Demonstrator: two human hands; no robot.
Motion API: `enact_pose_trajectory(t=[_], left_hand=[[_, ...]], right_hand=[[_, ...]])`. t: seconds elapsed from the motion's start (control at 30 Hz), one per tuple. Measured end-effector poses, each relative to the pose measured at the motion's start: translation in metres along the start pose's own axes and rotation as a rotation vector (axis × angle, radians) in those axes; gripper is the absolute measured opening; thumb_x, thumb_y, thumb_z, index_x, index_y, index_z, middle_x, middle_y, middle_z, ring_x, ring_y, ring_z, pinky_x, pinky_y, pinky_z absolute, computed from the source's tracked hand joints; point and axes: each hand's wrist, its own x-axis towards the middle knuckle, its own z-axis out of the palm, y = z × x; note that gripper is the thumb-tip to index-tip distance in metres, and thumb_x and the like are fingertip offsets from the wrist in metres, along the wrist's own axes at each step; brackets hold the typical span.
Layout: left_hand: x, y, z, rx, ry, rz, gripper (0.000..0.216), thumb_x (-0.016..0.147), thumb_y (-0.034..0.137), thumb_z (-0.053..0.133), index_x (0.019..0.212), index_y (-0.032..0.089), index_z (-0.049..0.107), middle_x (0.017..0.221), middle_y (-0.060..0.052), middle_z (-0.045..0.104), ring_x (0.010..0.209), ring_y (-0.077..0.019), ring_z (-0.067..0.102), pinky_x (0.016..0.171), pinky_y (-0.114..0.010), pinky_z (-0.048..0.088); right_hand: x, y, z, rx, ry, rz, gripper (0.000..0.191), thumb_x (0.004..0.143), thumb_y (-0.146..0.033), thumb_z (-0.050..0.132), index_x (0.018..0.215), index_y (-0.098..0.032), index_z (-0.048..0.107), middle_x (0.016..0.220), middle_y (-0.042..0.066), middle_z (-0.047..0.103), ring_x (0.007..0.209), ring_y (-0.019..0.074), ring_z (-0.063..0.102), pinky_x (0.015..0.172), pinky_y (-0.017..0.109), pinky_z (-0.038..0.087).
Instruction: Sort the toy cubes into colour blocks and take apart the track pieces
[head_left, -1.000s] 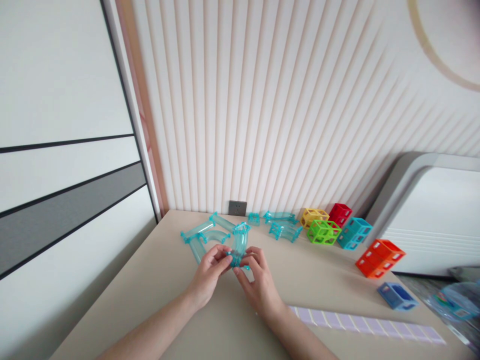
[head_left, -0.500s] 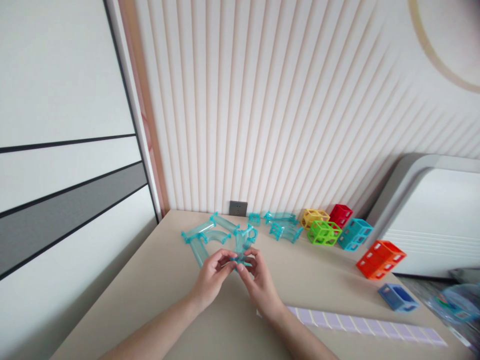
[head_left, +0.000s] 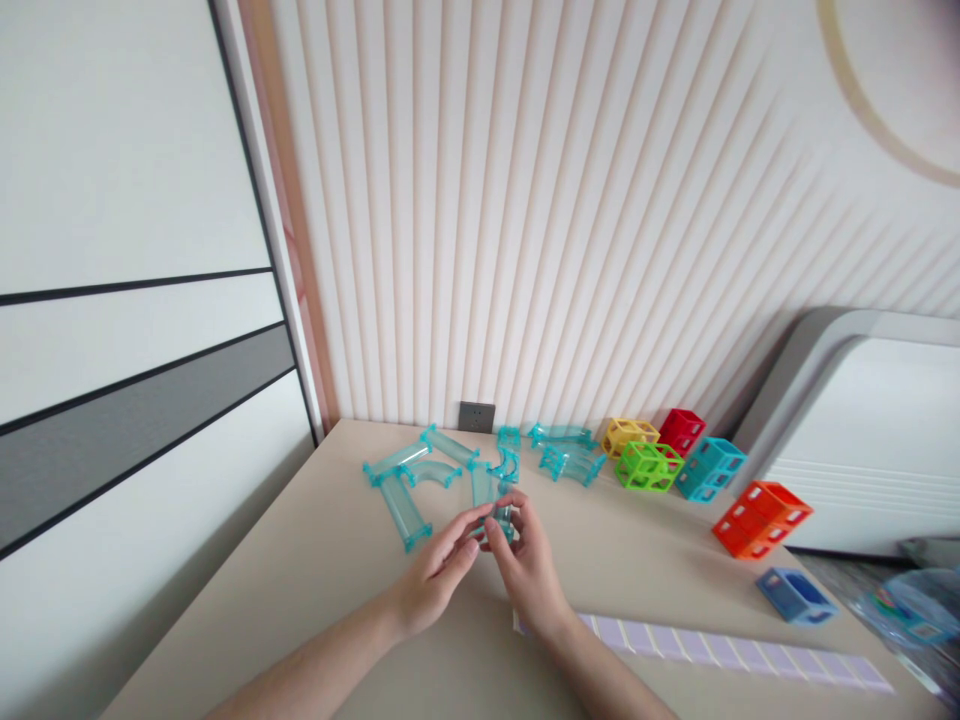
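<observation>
My right hand (head_left: 531, 568) is closed around a small translucent teal track piece (head_left: 507, 529), whose lower end shows between the thumb and fingers. Much of that piece is hidden by the hand. My left hand (head_left: 433, 578) is beside it, thumb and fingers apart, with its fingertips close to the piece and to my right thumb. Just beyond the hands lies a straight teal track piece (head_left: 482, 484), partly covered by the fingers. To the left, a long straight track (head_left: 403, 508) and a curved track (head_left: 435, 471) rest on the table.
More teal track pieces (head_left: 571, 465) lie near the ribbed wall. Yellow, red, green, teal and orange (head_left: 761, 520) frame blocks stand at the right, with a blue block (head_left: 796, 595) nearer the edge. A lilac segmented strip (head_left: 705, 648) lies across the front right of the table (head_left: 300, 590).
The held piece has turned and shifted slightly right in my right hand. My left fingers have loosened and drawn a little down, uncovering the end of the long straight track.
</observation>
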Motion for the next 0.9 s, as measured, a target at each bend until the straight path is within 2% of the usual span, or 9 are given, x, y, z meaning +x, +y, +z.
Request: enact_pose_trajectory(t=[0.07,0.17,0.27,0.33,0.4,0.53,0.67,0.8,0.9], left_hand=[[-0.001,-0.001,0.000,-0.004,-0.030,0.018,0.045,0.098,0.042,0.057,0.141,0.027,0.057,0.149,-0.009,0.055,0.138,-0.0295,0.050,0.117,-0.043,0.038],[0.000,-0.004,-0.001,0.056,-0.042,0.053,0.044,0.099,0.042,0.055,0.140,0.026,0.053,0.144,-0.010,0.059,0.135,-0.0286,0.052,0.117,-0.046,0.037],[0.003,-0.007,-0.003,0.074,0.028,0.071,0.029,0.099,0.043,0.055,0.120,0.024,0.060,0.132,-0.010,0.064,0.126,-0.0278,0.059,0.111,-0.047,0.044],[0.007,-0.007,-0.005,0.023,0.088,0.084,0.022,0.097,0.043,0.058,0.104,0.022,0.059,0.130,-0.010,0.062,0.119,-0.0269,0.063,0.106,-0.047,0.049],[0.011,-0.007,-0.007,-0.034,0.161,0.112,0.022,0.095,0.042,0.063,0.099,0.023,0.054,0.131,-0.009,0.058,0.113,-0.0249,0.065,0.100,-0.045,0.053],[0.017,-0.008,-0.014,-0.025,0.310,0.192,0.041,0.087,0.036,0.074,0.116,0.028,0.047,0.133,-0.007,0.052,0.105,-0.0203,0.067,0.091,-0.039,0.058],[0.018,-0.012,-0.021,0.079,0.304,0.184,0.061,0.087,0.035,0.073,0.138,0.032,0.039,0.137,-0.008,0.050,0.105,-0.0196,0.066,0.090,-0.036,0.058],[0.018,-0.018,-0.025,0.221,0.266,0.152,0.055,0.090,0.036,0.068,0.139,0.028,0.045,0.124,-0.007,0.060,0.108,-0.0221,0.065,0.093,-0.037,0.056],[0.018,-0.019,-0.027,0.290,0.265,0.168,0.050,0.090,0.035,0.067,0.136,0.027,0.050,0.123,-0.007,0.061,0.106,-0.0224,0.066,0.092,-0.037,0.057]], right_hand=[[0.001,-0.003,-0.002,-0.025,0.000,-0.004,0.018,0.095,-0.036,0.057,0.108,-0.022,0.056,0.095,0.005,0.066,0.083,0.0193,0.067,0.061,0.026,0.057],[0.003,-0.009,-0.006,-0.117,0.007,-0.042,0.014,0.093,-0.029,0.058,0.104,-0.022,0.058,0.101,0.005,0.066,0.093,0.0204,0.066,0.078,0.030,0.056],[0.005,-0.012,-0.009,-0.197,-0.008,-0.084,0.011,0.090,-0.024,0.057,0.100,-0.023,0.059,0.104,0.005,0.065,0.106,0.0224,0.064,0.091,0.034,0.053],[0.005,-0.012,-0.010,-0.223,-0.029,-0.083,0.012,0.088,-0.021,0.057,0.100,-0.023,0.059,0.111,0.007,0.064,0.110,0.0229,0.064,0.091,0.033,0.053],[0.004,-0.011,-0.010,-0.239,-0.058,-0.065,0.016,0.085,-0.019,0.056,0.100,-0.024,0.059,0.120,0.008,0.062,0.111,0.0223,0.065,0.086,0.030,0.055],[0.002,-0.009,-0.011,-0.300,-0.117,-0.060,0.022,0.082,-0.015,0.055,0.102,-0.024,0.059,0.124,0.007,0.061,0.105,0.0200,0.068,0.083,0.028,0.057],[0.002,-0.009,-0.013,-0.437,-0.170,-0.113,0.025,0.080,-0.012,0.056,0.101,-0.025,0.061,0.126,0.007,0.061,0.107,0.0212,0.068,0.094,0.034,0.054],[0.003,-0.011,-0.015,-0.548,-0.252,-0.149,0.027,0.079,-0.010,0.057,0.101,-0.025,0.062,0.128,0.007,0.060,0.110,0.0227,0.068,0.096,0.036,0.054],[0.003,-0.012,-0.015,-0.581,-0.282,-0.171,0.028,0.081,-0.010,0.057,0.103,-0.026,0.062,0.130,0.008,0.059,0.114,0.0237,0.066,0.097,0.037,0.054]])
